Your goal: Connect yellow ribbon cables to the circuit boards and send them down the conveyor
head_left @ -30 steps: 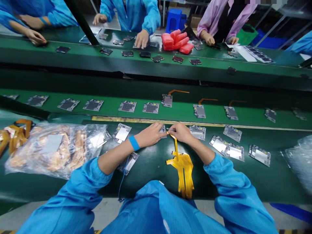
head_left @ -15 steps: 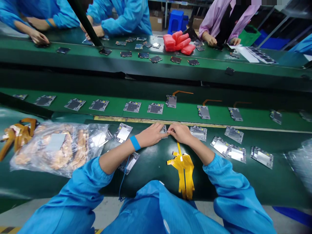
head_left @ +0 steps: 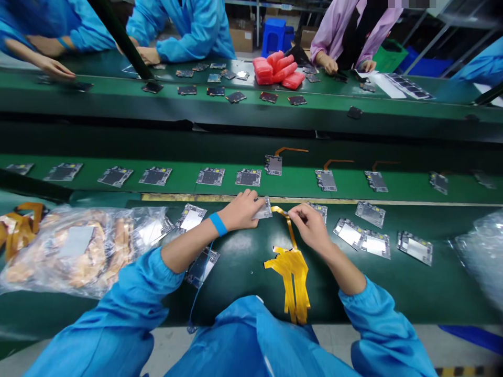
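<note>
My left hand (head_left: pixel 242 210), with a blue band at the wrist, grips a small circuit board (head_left: pixel 264 208) near the bench's far edge. From that board's right side runs a yellow flex cable (head_left: pixel 279 210), which bends down towards me. My right hand (head_left: pixel 311 225) pinches this cable at its bend, just right of the board. Below lies a bundle of yellow flex cables (head_left: pixel 294 277). Partly behind my right hand sits another circuit board (head_left: pixel 320 210). How the cable joins the held board is too small to make out.
Circuit boards lie along the green conveyor (head_left: pixel 184 193) ahead, some with orange cables. A plastic bag of flex cables (head_left: pixel 78 251) rests at left, more boards (head_left: pixel 375 243) at right. A blue cord (head_left: pixel 198 290) trails from my wrist. Co-workers' hands work at the far line.
My right hand has moved right, away from the board, and the cable between them now shows. My left hand has shifted slightly left, exposing more of the board.
</note>
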Motion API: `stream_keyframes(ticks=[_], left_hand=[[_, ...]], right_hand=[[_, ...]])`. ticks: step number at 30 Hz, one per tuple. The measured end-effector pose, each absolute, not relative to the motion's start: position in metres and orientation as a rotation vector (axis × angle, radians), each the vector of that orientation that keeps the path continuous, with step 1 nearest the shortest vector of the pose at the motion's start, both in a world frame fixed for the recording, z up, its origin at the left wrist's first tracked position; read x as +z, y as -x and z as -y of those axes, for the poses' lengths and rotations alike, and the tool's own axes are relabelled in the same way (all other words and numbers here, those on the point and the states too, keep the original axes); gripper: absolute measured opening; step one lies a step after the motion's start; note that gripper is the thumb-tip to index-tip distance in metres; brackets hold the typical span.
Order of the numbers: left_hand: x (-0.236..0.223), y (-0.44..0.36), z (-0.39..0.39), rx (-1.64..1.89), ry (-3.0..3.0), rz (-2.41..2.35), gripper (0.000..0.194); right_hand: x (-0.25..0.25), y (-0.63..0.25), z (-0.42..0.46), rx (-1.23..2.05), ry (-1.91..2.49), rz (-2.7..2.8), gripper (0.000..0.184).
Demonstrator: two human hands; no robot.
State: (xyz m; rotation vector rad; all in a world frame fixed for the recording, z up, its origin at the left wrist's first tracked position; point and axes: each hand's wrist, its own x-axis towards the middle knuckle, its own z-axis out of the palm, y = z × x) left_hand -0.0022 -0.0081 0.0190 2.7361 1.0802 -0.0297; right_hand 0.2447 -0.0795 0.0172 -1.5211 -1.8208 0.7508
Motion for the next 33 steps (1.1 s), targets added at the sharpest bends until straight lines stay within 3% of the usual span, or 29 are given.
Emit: stream_keyframes(ticks=[7, 10, 16, 26, 33], left_hand=[[0.056, -0.081, -0.072, 0.234, -2.622, -1.242, 0.064], [0.053, -0.072, -0.093, 0.088, -2.61, -1.312, 0.057], [0.02, -0.027, -0.105, -0.389, -2.619, -1.294, 0.072], [0.029, -0.021, -0.094, -0.243, -2.764, -1.218, 0.062], [0.043, -0.021, -0.025, -0.155, -2.819, -0.983, 0.047]], right_hand=[[0.031, -0.247, 0.116, 0.743, 1.489, 1.784, 0.03], [0.026, -0.257, 0.131, 0.804, 1.582, 1.823, 0.029], [0.013, -0.276, 0.148, 0.933, 1.629, 1.983, 0.022], [0.004, -0.232, 0.146, 0.848, 1.778, 2.341, 0.012], [0.005, -0.236, 0.139, 0.989, 1.696, 2.189, 0.014]])
